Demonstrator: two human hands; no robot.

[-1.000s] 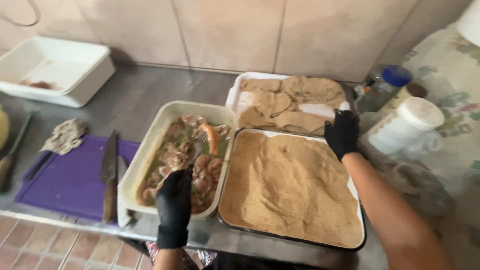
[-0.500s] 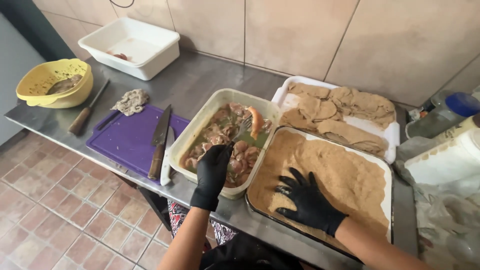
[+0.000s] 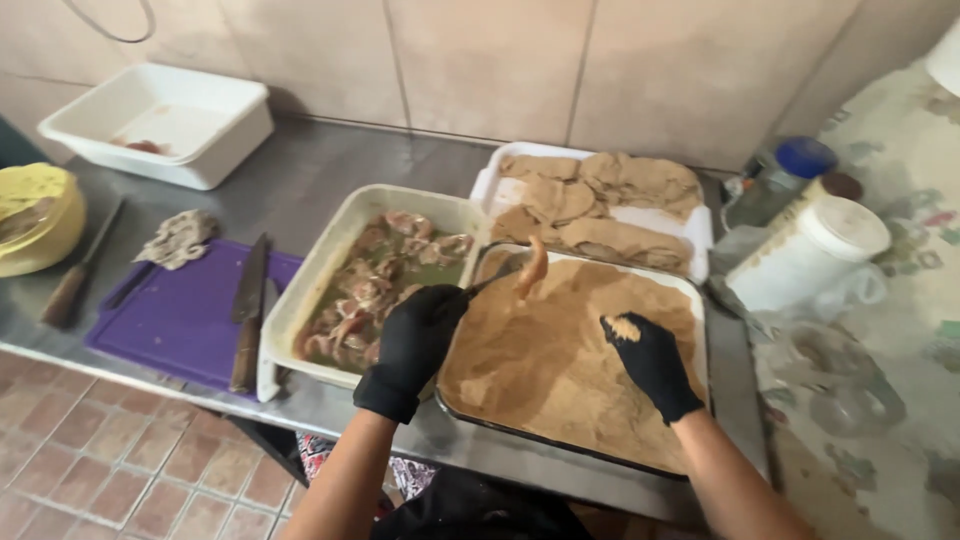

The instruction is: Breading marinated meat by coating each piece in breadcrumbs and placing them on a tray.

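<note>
Left hand (image 3: 415, 340) now lifts a wet meat strip (image 3: 531, 268) on a fork (image 3: 487, 280) from the marinade tub (image 3: 300, 300) | over crumb tray (image 3: 455, 400), 12 o'clock edge | right hand (image 3: 650, 360) (crumb-dusted, loosely cupped, empty) has shifted to 3 o'clock

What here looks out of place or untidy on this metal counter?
A crumpled scrap, maybe trimmings or a rag, lies on the bare counter at the far edge of the purple cutting board. A second knife lies off the board, beside the yellow bowl. No spill shows.
</note>
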